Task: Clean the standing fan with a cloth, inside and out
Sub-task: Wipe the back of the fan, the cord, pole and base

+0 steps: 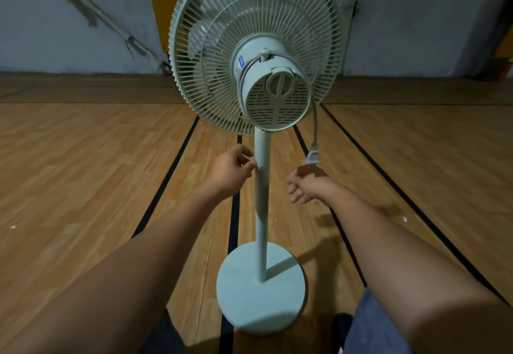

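A pale green standing fan stands on the wooden floor with its back to me. Its motor housing (274,90) sits behind the round grille (200,56), and a thin pole (262,201) runs down to the round base (249,298). My left hand (231,172) is at the pole's left side below the motor, its loosely curled fingertips touching the pole without wrapping it. My right hand (302,187) hangs to the right of the pole, fingers relaxed and holding nothing. The fan's cord is looped round the motor, and its plug (313,156) dangles just above my right hand. No cloth is in view.
The wood-pattern floor (83,173) has black lines running toward a grey wall (55,20) behind the fan. A yellow panel (155,7) shows behind the grille. My knees, in dark and blue fabric (374,326), are at the bottom edge beside the base.
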### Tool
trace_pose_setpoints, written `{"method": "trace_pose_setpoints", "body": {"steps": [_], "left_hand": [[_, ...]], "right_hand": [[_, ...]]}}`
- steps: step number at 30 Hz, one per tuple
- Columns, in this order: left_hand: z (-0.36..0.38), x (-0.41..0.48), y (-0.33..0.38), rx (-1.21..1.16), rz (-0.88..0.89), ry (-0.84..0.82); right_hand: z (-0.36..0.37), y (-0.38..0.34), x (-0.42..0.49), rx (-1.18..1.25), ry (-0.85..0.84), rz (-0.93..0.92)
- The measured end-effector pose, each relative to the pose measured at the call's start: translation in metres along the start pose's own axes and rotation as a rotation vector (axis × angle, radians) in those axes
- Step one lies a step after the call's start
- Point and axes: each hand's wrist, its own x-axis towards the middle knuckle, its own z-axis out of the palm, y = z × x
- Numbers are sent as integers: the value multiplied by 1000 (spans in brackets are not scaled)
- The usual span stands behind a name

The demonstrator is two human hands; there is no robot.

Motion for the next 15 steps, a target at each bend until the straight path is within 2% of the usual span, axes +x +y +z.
{"method": "trace_pose_setpoints", "body": {"steps": [3, 6, 10, 15], "left_hand": [[-16, -11, 4, -30, -19, -30], [-30, -20, 7, -90, -40, -49], [-46, -33, 4, -115, -67, -43], [-55, -46, 2, -118, -108, -39]], "right_hand": [[-15, -8, -26, 469, 156, -26], [-28, -18, -54, 860, 77, -56], [-37, -21, -83, 1061, -174, -198], [-33, -24, -98, 1044, -125, -352]]}}
